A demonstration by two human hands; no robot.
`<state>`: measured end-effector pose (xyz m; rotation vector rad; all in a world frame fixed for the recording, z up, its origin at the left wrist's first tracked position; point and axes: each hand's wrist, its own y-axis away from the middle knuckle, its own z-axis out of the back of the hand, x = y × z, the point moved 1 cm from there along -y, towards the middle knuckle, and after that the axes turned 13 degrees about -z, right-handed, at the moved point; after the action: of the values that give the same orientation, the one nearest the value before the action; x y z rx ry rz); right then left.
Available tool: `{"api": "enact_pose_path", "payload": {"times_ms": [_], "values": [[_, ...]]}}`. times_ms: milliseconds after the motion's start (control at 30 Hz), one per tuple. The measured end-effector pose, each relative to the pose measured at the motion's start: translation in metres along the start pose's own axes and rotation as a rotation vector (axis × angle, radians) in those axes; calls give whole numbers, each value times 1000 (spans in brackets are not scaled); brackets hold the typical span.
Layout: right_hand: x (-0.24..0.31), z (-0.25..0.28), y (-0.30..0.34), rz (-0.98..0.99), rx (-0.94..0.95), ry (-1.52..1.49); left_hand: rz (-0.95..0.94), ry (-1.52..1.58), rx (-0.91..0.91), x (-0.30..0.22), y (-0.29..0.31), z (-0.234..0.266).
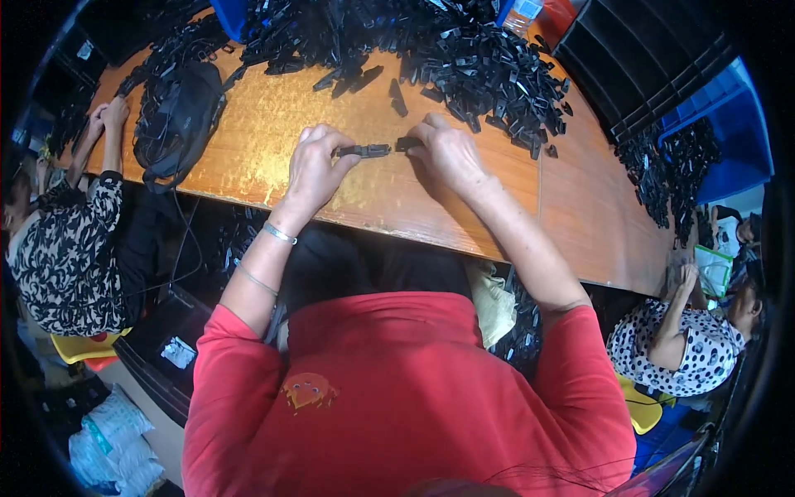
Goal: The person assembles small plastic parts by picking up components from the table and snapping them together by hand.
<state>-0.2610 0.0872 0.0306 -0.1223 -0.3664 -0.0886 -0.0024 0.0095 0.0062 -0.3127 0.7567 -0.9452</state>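
Nearest the camera is a red shirt worn by the person, with a small orange figure on its front at the left. Beyond it, a wood-topped desk stretches across the scene, its near edge curving and its surface scuffed toward the left. Along its far side spreads a large heap of small black parts, densest from the middle to the right. At the far right stand dark stacked trays, with a blue bin farther right, black parts lying about it. On the left sits a co-worker in a black-and-cream patterned top; on the right sits another in a dotted white top. A black bag rests on the left of the desk.

Both hands are over the near middle of the desk, fingers drawn narrow. The left hand pinches a long black piece between thumb and fingers, its free end pointing right. The right hand grips a short black piece, partly covered by the fingers. The two pieces face each other, a slight gap between them. A silvery bracelet circles the left wrist.
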Motion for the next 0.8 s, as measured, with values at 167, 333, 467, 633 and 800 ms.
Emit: {"api": "enact_pose_path", "payload": {"times_ms": [167,333,467,633,800], "values": [[37,-11,4,34,-155,-278,7,-18,-3,1,2,-2],[28,-20,2,31,-157,-225,12,-4,-9,-1,2,-2],[17,-21,-9,99,-114,-269,8,26,3,-4,-3,-2],[27,-30,-32,194,-85,-142,-26,23,-50,-4,-10,-16],[31,-17,-19,258,35,-191,55,52,131,0,8,17]]}}
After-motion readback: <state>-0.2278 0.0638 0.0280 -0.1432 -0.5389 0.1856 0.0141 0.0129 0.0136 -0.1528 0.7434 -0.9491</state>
